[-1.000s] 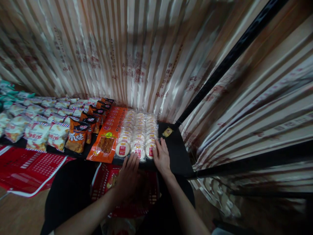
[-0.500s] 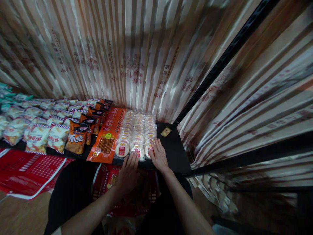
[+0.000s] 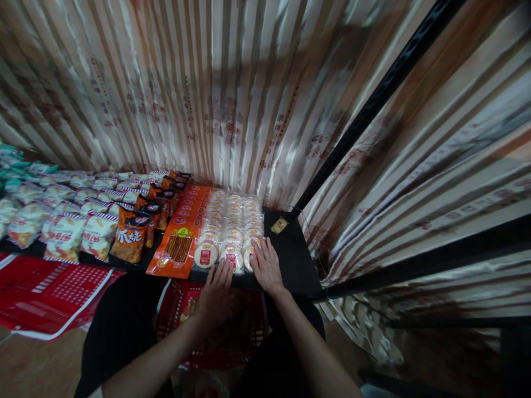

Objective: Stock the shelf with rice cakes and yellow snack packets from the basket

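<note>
Three rows of round white rice crackers (image 3: 206, 255) in clear wrappers lie on a black shelf (image 3: 290, 265). My right hand (image 3: 267, 265) rests with fingers stretched over the front of the right-hand row, touching the wrappers. My left hand (image 3: 218, 284) lies flat at the front end of the middle row, its fingertips at the nearest cracker and the shelf edge. Neither hand grips anything that I can see. Just left of the crackers is a flat orange packet (image 3: 177, 249) with brown sticks showing through its window.
Orange-and-black snack bags (image 3: 128, 235) and rows of white snack bags (image 3: 64, 237) fill the shelf leftward. A small yellowish packet (image 3: 279, 225) lies near a black post (image 3: 344, 143). Below are red baskets (image 3: 53, 293), one between my knees. Striped cloth (image 3: 232, 83) hangs behind.
The view has shifted very slightly. Both hands stay at the front of the rice crackers, with almost no movement.
</note>
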Available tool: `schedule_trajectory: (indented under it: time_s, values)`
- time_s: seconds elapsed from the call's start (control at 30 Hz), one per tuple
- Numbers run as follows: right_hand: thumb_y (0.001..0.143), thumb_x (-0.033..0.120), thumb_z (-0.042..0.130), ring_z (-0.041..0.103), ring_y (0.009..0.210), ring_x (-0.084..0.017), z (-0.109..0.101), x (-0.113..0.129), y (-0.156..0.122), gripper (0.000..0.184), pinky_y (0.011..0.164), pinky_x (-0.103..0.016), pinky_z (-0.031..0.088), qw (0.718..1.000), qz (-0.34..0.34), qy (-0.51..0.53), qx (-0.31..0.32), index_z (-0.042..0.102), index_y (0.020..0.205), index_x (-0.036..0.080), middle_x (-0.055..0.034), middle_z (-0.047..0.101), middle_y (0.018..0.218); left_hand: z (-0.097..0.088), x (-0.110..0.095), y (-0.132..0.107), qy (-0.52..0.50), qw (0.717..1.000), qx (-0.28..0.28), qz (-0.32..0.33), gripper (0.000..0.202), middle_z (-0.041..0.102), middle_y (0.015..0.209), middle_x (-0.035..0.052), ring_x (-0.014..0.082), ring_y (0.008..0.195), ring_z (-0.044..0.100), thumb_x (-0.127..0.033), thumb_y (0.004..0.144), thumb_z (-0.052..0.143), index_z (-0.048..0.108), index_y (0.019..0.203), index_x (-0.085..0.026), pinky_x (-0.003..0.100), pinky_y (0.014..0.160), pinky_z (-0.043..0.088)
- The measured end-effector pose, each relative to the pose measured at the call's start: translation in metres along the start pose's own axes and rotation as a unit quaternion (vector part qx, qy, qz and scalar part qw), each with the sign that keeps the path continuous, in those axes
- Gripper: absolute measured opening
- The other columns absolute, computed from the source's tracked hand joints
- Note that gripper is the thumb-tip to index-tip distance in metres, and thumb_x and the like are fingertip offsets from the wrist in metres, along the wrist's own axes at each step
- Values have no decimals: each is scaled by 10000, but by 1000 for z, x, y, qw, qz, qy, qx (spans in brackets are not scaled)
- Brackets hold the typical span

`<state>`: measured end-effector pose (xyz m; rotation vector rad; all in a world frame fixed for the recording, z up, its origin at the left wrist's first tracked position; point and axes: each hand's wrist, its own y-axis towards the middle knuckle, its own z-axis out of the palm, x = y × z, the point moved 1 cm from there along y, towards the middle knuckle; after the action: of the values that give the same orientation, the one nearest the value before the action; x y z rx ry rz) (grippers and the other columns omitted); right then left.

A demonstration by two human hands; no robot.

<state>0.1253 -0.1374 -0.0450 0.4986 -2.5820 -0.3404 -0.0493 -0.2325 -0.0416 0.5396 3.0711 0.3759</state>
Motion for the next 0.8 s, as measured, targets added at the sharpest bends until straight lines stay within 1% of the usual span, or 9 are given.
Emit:
schedule_trajectory:
  time_s: [0.07, 0.17, 0.27, 0.37, 0.47, 0.63, 0.8]
  values:
    - [898, 374, 356, 85, 1391, -253, -3, 2, 3, 500, 1084, -490, 196, 999, -9, -34, -7, 341, 1381, 248, -39, 210, 1498, 1, 1, 0, 3, 1000, 4, 5, 593, 318, 1442, 155, 282, 1368, 184, -393, 853, 377, 361, 1350, -71, 480, 1096, 192]
    - [913, 364, 330, 83, 1391, -247, -8, 2, 17, 503, 1081, -476, 208, 996, -32, -88, -12, 318, 1393, 217, -66, 192, 1502, 2, 3, 0, 7, 1000, 8, 9, 618, 307, 1450, 142, 279, 1375, 159, -444, 859, 356, 348, 1362, -87, 486, 1107, 160]
    - [915, 378, 326, 125, 1385, -253, -8, 0, 35, 500, 1073, -468, 230, 992, -43, -120, -5, 346, 1381, 197, -92, 229, 1489, 2, 3, 0, 11, 1000, 5, 6, 613, 308, 1451, 135, 274, 1378, 147, -446, 866, 343, 345, 1365, -89, 479, 1113, 145]
    - [918, 371, 319, 212, 1364, -251, -1, -4, 46, 505, 1060, -435, 275, 991, -50, -123, 1, 373, 1367, 148, -134, 298, 1457, 3, 2, 0, 10, 1000, -2, 3, 605, 307, 1452, 137, 278, 1374, 161, -442, 862, 357, 366, 1350, -84, 465, 1105, 170]
    - [920, 354, 312, 259, 1346, -242, 8, -7, 47, 503, 1062, -411, 290, 991, -61, -119, -10, 386, 1357, 116, -149, 343, 1432, 4, 2, 0, 12, 1000, -11, 6, 597, 298, 1455, 143, 282, 1370, 173, -422, 858, 372, 371, 1344, -76, 458, 1100, 178]
    - [922, 337, 308, 265, 1342, -231, 12, -7, 42, 488, 1063, -411, 286, 991, -66, -117, -23, 383, 1360, 133, -125, 361, 1427, 7, 0, -1, 6, 1000, -19, 6, 640, 300, 1449, 162, 293, 1370, 164, -435, 844, 388, 336, 1361, -62, 469, 1104, 159]
    - [920, 335, 315, 262, 1343, -230, 11, -4, 42, 484, 1062, -404, 281, 991, -60, -121, -21, 387, 1358, 143, -115, 365, 1427, 6, -2, 0, 0, 1000, -9, -6, 584, 288, 1454, 161, 291, 1373, 160, -325, 842, 380, 338, 1354, -48, 465, 1109, 155]
